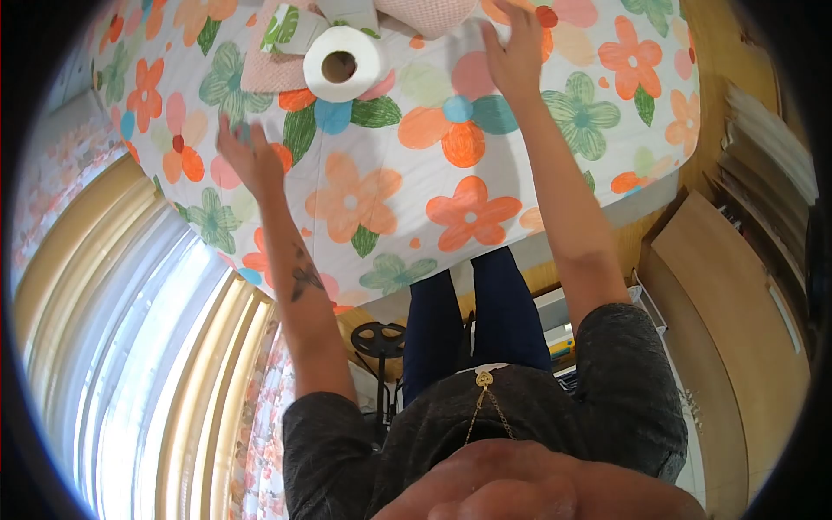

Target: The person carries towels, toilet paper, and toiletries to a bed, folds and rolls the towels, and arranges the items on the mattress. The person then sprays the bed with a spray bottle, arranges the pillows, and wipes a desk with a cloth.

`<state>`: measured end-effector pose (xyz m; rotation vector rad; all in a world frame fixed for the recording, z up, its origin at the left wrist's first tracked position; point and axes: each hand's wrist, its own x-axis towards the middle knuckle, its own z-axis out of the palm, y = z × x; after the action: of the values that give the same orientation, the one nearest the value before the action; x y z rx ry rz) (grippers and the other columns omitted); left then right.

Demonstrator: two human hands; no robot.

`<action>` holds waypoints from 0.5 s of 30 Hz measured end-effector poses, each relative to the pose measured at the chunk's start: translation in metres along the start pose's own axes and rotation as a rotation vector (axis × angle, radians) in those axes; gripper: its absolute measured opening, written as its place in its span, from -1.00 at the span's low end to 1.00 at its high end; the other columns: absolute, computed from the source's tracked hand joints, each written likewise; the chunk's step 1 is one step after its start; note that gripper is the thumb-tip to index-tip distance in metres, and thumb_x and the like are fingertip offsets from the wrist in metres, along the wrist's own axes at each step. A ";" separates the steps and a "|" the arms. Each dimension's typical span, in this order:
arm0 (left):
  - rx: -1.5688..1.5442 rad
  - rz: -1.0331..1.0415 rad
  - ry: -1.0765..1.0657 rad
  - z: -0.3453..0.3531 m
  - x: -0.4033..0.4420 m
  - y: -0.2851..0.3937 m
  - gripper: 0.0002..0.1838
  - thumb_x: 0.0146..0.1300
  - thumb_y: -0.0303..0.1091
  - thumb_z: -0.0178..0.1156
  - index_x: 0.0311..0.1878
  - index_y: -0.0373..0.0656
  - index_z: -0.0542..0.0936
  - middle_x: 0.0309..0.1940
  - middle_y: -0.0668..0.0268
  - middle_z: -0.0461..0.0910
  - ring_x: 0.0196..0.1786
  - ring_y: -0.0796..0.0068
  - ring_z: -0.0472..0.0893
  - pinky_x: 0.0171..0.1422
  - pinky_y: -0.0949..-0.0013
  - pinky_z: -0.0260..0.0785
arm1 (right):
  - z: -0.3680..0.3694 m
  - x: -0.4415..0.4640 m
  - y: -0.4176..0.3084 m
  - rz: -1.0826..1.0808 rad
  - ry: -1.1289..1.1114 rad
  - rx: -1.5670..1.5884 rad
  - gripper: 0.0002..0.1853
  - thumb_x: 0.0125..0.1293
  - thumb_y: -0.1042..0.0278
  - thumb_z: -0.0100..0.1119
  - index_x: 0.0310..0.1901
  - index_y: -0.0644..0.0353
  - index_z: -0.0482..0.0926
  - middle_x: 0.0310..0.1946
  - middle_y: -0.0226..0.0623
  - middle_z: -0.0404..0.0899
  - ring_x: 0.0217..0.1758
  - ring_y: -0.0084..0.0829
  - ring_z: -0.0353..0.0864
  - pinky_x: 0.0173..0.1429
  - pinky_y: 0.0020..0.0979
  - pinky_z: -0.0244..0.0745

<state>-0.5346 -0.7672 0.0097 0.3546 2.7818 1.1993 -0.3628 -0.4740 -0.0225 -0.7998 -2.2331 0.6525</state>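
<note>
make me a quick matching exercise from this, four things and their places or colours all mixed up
Column 1
1. paper roll
2. left hand
3. right hand
4. trousers

Column 2
A. dark blue
B. near the picture's top edge, right of the roll
C. white, with a round hole facing the camera
D. left of the roll, towards the curtains

Pairs: 1-C, 2-D, 3-B, 4-A
</note>
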 end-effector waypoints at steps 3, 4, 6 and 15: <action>0.327 -0.041 0.049 0.005 -0.084 -0.078 -0.40 0.32 -0.07 -0.07 0.32 -0.19 0.14 0.33 -0.03 0.04 0.36 0.00 0.07 0.36 0.03 -0.05 | -0.022 -0.084 0.053 0.193 -0.073 -0.287 -0.47 0.18 0.13 0.08 0.18 0.09 0.30 0.22 -0.11 0.22 0.28 -0.02 0.14 0.25 0.12 -0.03; 0.383 -0.063 0.012 0.014 -0.118 -0.095 -0.40 0.32 -0.04 -0.10 0.33 -0.17 0.13 0.35 -0.02 0.01 0.39 0.01 0.03 0.38 -0.01 -0.11 | -0.028 -0.108 0.051 0.210 -0.171 -0.331 -0.44 0.20 0.10 0.05 0.23 0.05 0.25 0.28 -0.12 0.15 0.34 -0.03 0.06 0.29 0.17 -0.13; 0.553 -0.028 -0.067 0.028 -0.181 -0.105 -0.38 0.33 0.01 -0.16 0.35 -0.12 0.11 0.38 0.03 -0.04 0.42 0.03 -0.02 0.40 -0.08 -0.24 | -0.039 -0.153 0.039 0.236 -0.270 -0.384 -0.41 0.22 0.07 0.02 0.27 0.01 0.20 0.33 -0.13 0.09 0.40 -0.04 -0.02 0.32 0.23 -0.22; 0.705 -0.551 -0.173 -0.065 -0.336 -0.164 -0.33 0.34 0.09 -0.23 0.38 -0.13 0.04 0.39 -0.01 -0.06 0.44 0.04 -0.09 0.44 0.12 -0.20 | -0.195 -0.222 0.166 0.267 -0.189 -0.606 -0.43 0.19 0.16 0.08 0.26 -0.09 0.26 0.29 -0.14 0.16 0.39 -0.16 0.06 0.34 0.15 -0.11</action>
<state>-0.2494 -1.0047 -0.0671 -0.2534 2.7632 0.0582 -0.0313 -0.4700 -0.0929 -1.3992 -2.5556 0.1558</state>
